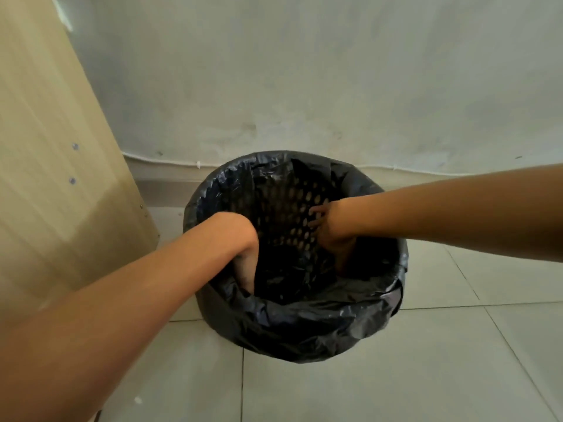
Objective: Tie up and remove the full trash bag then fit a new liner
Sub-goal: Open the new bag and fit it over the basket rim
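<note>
Both forearms are reached down into a round perforated bin on the tiled floor, near the wall. A black liner is draped over its rim. The left hand is plunged fingers-down inside; its grip cannot be told. The right hand is pressed against the liner, fingers spread.

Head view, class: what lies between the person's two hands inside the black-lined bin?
In the head view, between the left hand and right hand shows the bin's perforated wall, uncovered by the black plastic liner.
</note>
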